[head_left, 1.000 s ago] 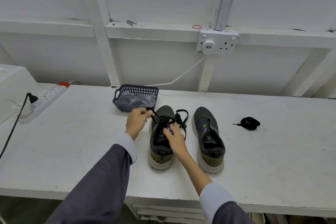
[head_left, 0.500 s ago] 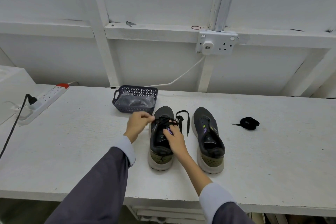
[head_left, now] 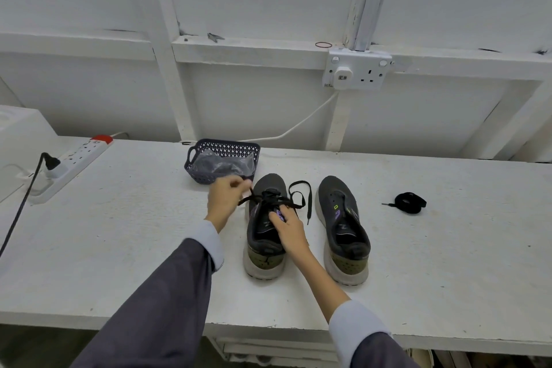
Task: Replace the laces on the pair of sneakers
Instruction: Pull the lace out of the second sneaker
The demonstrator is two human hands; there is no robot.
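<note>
Two dark grey sneakers stand side by side on the white bench, toes pointing away from me. The left sneaker [head_left: 263,236] carries a black lace [head_left: 301,197] threaded near its toe, with a loose loop hanging off its right side. My left hand [head_left: 225,200] pinches one end of that lace just left of the shoe. Resting on the tongue of the same shoe, my right hand [head_left: 288,230] holds the shoe with curled fingers. The right sneaker [head_left: 343,227] has no lace in it. A bundled black lace [head_left: 409,202] lies on the bench further right.
A dark plastic basket [head_left: 222,160] with a clear bag inside stands just behind the left sneaker. A white power strip [head_left: 74,161] with a black plug lies at the far left. A wall socket [head_left: 357,69] sits above. The bench's front edge [head_left: 268,329] runs below my arms.
My left hand has shifted slightly, drawing the lace end out to the left of the shoe. My right hand stays on the tongue. The loose loop on the right has changed shape a little.
</note>
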